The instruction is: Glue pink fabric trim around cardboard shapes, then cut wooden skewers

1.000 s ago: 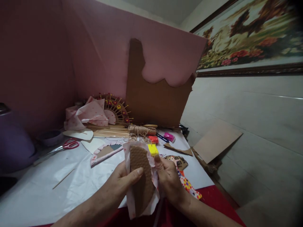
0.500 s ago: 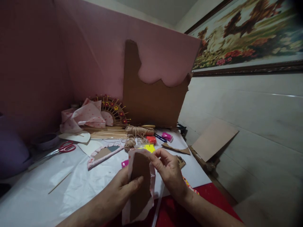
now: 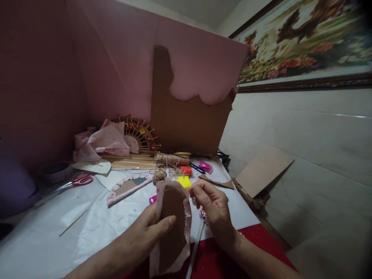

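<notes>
Shifted since the first frame: the right hand (image 3: 213, 211), which then clasped the right edge of the cardboard panel (image 3: 172, 236), is now at its upper right edge, fingertips drawn close together just beside the fabric (image 3: 187, 217) there. We cannot tell whether they touch the cloth or pinch anything. The left hand (image 3: 151, 228) remains clamped on the panel's left side, thumb across the bare cardboard face, its other fingers largely hidden behind. We find the panel held up at a tilt over the near edge of the white-covered surface (image 3: 95, 232), pink-spotted fabric showing as a margin around it. Along the right side that margin is puckered; at the top it stands out past the cardboard. We judge that the panel now depends on the left hand's grip alone, and that the margin is only partly folded. We note a translucent stick (image 3: 195, 250) now more exposed and, farther off, a half-round piece (image 3: 126, 188) bordered in similar fabric
</notes>
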A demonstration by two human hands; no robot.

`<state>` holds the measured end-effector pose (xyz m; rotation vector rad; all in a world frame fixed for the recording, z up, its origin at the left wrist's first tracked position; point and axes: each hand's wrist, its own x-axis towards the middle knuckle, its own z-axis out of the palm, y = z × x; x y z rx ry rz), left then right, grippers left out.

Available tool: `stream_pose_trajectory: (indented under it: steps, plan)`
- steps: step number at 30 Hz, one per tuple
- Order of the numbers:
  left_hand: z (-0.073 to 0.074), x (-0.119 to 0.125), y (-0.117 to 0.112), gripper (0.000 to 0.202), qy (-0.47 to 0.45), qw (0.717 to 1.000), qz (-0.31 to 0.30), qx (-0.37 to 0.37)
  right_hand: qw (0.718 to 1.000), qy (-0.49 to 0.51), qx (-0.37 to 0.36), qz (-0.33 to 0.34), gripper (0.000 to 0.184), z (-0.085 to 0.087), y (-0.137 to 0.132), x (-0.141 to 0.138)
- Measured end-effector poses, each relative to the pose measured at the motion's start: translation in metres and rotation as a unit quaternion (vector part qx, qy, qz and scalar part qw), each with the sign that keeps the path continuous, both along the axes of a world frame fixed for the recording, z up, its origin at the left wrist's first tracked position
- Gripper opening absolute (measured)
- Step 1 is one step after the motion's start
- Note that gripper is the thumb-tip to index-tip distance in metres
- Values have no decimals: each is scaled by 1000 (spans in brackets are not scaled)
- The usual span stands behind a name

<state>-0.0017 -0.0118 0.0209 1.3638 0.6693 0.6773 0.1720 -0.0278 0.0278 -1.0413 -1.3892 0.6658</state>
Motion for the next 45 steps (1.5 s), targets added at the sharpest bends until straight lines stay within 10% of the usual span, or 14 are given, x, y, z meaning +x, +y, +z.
stream_pose_trajectory:
  steps: [12,23,45]
  plan:
    - [-6,0,2,25,36,998,17,55,976,-202,7,-78,28,-7,-3,-2]
    - [-7,0,2,24,29,998,7,58,975,-191,104,-48,9,-5,-5,3]
    - [-7,-1,3,25,41,998,1,46,878,-397,266,-25,15,0,3,18]
